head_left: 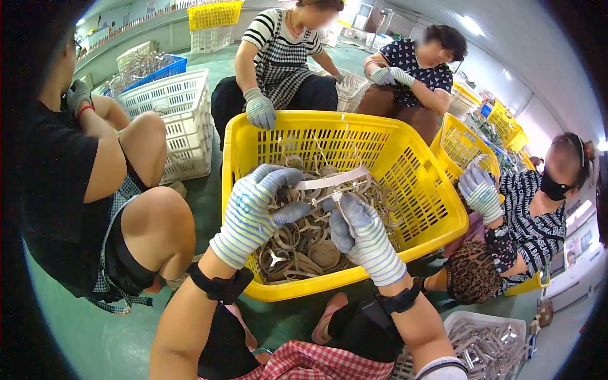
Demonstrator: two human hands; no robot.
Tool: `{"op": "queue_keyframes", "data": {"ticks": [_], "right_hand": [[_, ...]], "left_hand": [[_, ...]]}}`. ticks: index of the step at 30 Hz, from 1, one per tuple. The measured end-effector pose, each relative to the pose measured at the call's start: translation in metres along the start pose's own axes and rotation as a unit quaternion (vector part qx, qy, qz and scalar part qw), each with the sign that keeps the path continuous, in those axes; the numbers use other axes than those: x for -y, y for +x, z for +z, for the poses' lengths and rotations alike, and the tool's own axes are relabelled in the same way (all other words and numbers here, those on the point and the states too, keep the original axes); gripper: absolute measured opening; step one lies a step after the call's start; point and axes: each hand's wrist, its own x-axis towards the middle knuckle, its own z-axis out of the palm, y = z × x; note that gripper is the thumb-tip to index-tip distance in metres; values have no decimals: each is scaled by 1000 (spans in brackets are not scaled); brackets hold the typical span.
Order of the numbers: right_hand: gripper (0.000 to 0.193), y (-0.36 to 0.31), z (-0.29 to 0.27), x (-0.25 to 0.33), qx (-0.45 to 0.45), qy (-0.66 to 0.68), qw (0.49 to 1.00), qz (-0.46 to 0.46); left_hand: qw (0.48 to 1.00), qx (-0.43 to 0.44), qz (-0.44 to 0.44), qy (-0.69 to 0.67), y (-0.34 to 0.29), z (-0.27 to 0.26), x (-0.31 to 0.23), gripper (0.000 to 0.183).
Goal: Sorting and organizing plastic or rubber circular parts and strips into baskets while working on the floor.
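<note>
Gloves on, we work over a yellow crate (405,166) on the green floor (88,335), both hands inside its near half. Our left hand (253,212), in a striped knit glove, has its fingers curled around one end of a pale metal strip (329,182), thumb underneath. Our right hand (362,237), gloved the same way, pinches the strip's lower edge near its middle, fingers closed on it. The strip sits just above a tangled heap of metal rings (304,244) that fills the crate's floor, thickest toward the near wall. Black straps circle both our wrists.

Across the crate, at its far left corner, a person in a striped top and checked apron rests a gloved hand (260,109) on the rim. Beside that person sits another in a dark spotted top, gloved hands near a white basket (352,88). At the crate's right side a person in a patterned top and black mask raises a gloved hand (480,192) over a second yellow crate (462,142). At our left a person in black sits with bare knees drawn up, just beside a white crate (180,114); a blue crate (166,68) of metal parts stands behind it. By our right knee, at the lower right, a white tray (500,320) holds more metal pieces. Further yellow crates stand along the far wall.
</note>
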Motion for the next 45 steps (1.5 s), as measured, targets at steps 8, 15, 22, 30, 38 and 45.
{"op": "queue_keyframes", "data": {"ticks": [8,15,22,30,38,45], "right_hand": [[44,1,3,2,5,-7,1000,-7],[40,-2,10,2,-62,-99,991,-60],[40,4,-1,20,-125,-56,985,-103],[22,12,-34,27,-160,111,970,-142],[22,4,-59,52,-152,213,948,-181],[39,1,-75,56,-199,229,933,-195]], "left_hand": [[997,-30,68,35,0,8,1,21],[1000,-11,-8,-18,-2,3,-5,16],[924,-96,-255,-266,8,5,2,10],[899,287,-286,-167,18,57,45,23],[785,584,-197,-57,2,212,125,39],[675,731,102,24,-87,312,204,37]]}}
